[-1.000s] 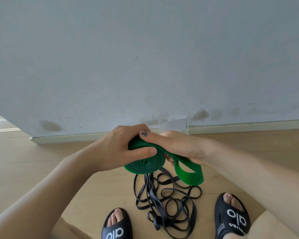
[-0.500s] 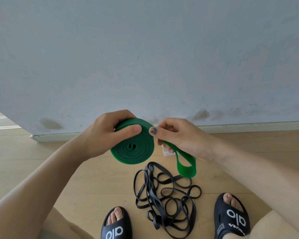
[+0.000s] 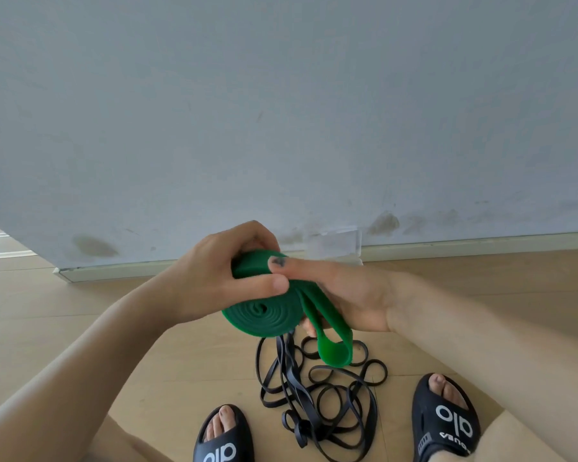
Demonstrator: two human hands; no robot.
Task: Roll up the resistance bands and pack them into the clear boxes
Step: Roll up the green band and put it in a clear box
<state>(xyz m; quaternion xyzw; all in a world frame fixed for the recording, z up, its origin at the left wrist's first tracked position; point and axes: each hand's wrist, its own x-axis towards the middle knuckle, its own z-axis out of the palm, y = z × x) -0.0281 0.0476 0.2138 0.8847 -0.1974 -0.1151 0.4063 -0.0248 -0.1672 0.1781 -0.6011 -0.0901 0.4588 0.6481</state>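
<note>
Green resistance band (image 3: 264,315) mostly coiled, held in the air above the tangled black bands (image 3: 317,398) on the floor. Left hand (image 3: 227,275) clamped round the coil, thumb across its face. Right hand (image 3: 344,295) beside it, pinching the loose looped tail with thumb on top; clear box (image 3: 336,243) beyond, against the wall.

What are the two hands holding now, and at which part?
The left hand grips the green band at its rolled coil; the right hand holds its loose tail.
</note>
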